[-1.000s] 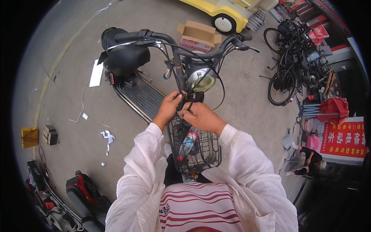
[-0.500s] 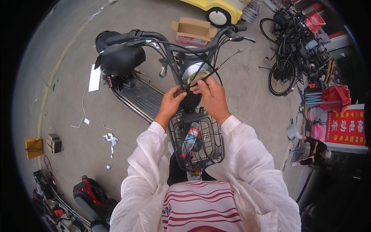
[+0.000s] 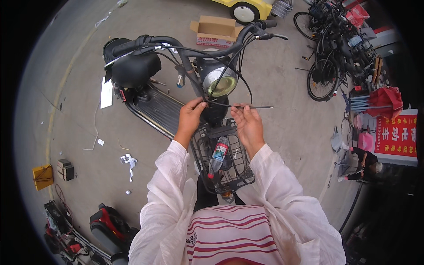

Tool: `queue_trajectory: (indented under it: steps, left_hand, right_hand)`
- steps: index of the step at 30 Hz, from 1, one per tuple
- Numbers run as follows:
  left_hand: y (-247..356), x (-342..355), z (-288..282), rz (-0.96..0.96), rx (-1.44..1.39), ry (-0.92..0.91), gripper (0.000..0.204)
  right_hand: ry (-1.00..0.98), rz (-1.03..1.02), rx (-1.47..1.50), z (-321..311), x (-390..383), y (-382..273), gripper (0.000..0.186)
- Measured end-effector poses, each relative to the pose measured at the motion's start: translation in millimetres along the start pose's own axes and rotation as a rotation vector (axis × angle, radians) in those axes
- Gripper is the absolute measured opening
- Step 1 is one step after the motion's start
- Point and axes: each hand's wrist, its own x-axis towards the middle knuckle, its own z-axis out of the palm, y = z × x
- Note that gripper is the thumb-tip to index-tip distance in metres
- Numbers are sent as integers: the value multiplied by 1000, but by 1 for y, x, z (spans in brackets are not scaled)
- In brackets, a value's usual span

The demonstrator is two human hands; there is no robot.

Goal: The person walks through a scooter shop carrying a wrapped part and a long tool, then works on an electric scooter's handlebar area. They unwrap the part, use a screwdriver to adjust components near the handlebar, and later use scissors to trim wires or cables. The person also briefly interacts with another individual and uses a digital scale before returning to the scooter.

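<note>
Cable (image 3: 263,107), thin and black, runs from left hand (image 3: 190,117) out past right hand (image 3: 249,126), which pinches it; likely light and springy, best held near the tip; left one looks pinched on it too, exact contact too small to see.

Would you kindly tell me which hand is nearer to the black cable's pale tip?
Right. The right hand holds the cable left of its tip; the left hand is farther left, near the headlight.

Holds cable (image 3: 265,107) in left hand (image 3: 190,119) and right hand (image 3: 248,127), near centre. Shows bottle (image 3: 218,157) in basket (image 3: 223,131) below centre, box (image 3: 216,31) at upper centre.
</note>
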Motion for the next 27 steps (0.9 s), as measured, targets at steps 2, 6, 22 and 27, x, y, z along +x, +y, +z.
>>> queue_trajectory:
  steps: [2, 6, 22, 27]
  left_hand:
    - [3, -1, 5, -20, -65, 33, 26]
    - [1, -5, 10, -45, -140, 61, 26]
    - [8, 10, 0, 43, 85, -5, 21]
    - [3, 14, -4, 62, 285, 98, 25]
  right_hand:
    - [53, 47, 89, -7, -1, 7, 20]
    - [176, 132, 281, -17, -11, 31, 19]
    - [-394, -127, -741, 105, 30, -50, 24]
    - [-109, 56, -951, 17, 49, -6, 22]
